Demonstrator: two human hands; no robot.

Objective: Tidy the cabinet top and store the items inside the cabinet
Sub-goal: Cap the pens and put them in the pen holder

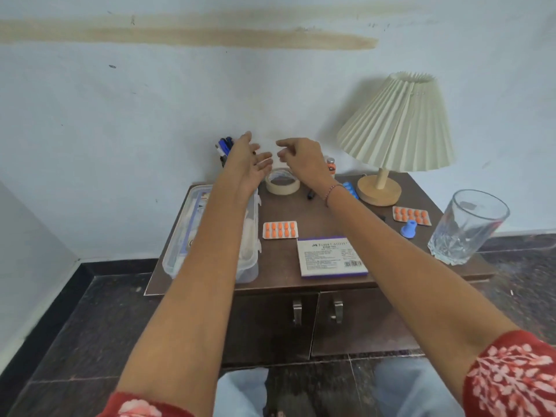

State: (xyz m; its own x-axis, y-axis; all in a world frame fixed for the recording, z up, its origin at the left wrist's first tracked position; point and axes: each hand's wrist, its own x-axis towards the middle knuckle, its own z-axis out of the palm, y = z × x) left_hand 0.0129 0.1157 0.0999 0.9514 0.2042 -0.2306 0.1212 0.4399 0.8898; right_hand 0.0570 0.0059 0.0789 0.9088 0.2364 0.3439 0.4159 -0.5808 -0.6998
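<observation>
Stuff is all over the cabinet top [304, 210]: tape [282, 184], pills [279, 230], a box [331, 256], a tub [251, 267] and a glass [469, 225]. It's all loose and flat, so easy to grab one by one. The doors [270, 326] look closed, so I'd say nothing is stored yet.

Both arms are stretched out over the back edge, above the tape. The left hand [248, 164] is spread, palm turned inward, holding nothing. The right hand [304, 159] has its fingers curled towards the left one. Honestly can't tell if it's pinching anything.
</observation>
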